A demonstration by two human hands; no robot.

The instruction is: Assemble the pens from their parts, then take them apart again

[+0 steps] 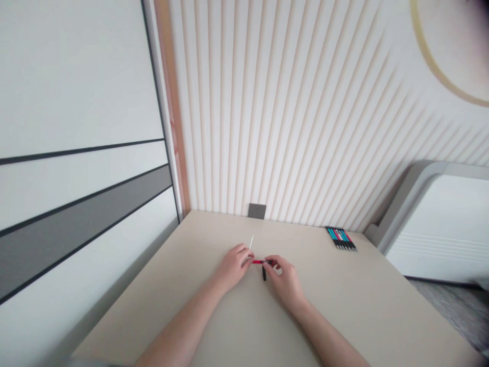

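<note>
The left hand (232, 267) pinches the left end of a red pen barrel (257, 262), held crosswise mid-table; a thin white rod (251, 242) points far from those fingers, contact unclear. A short black pen part (264, 273) lies just nearer. The right hand (287, 286) pinches the barrel's black right end. Far right, pens (341, 238) lie side by side.
</note>
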